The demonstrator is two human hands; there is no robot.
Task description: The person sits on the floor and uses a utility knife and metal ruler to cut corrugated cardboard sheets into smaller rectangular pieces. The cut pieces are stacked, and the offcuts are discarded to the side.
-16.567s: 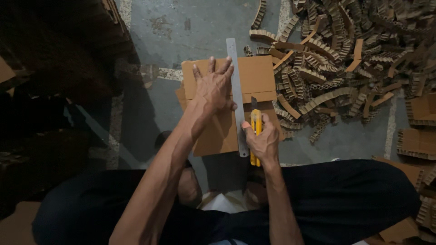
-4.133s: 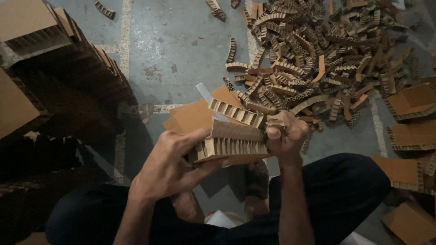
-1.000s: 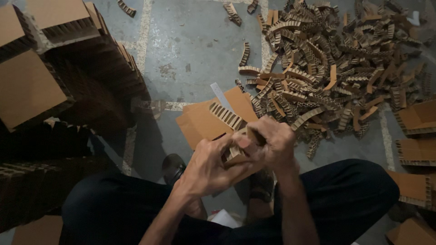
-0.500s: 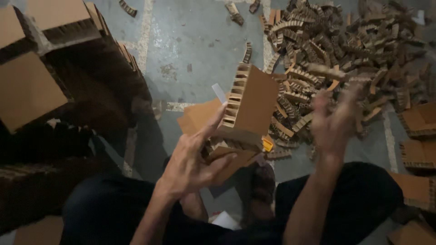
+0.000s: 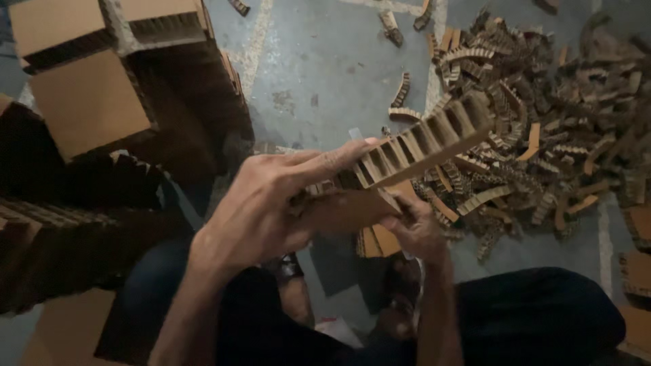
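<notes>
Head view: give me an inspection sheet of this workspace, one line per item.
Surface: grey concrete floor with pale painted lines.
Job's things: honeycomb cardboard piece, cells facing up, held over the lap; flat cardboard sheets on the floor beneath.
Clutter: large pile of cut cardboard strips at right, a few strays near the top.
Grippers: left hand grips the piece from above, fingers spread along it; right hand holds its lower edge.
Cables: nothing seen.
Surroundings: stacked cardboard blocks at left; more cardboard at the right edge; person sits with legs in dark trousers.
</notes>
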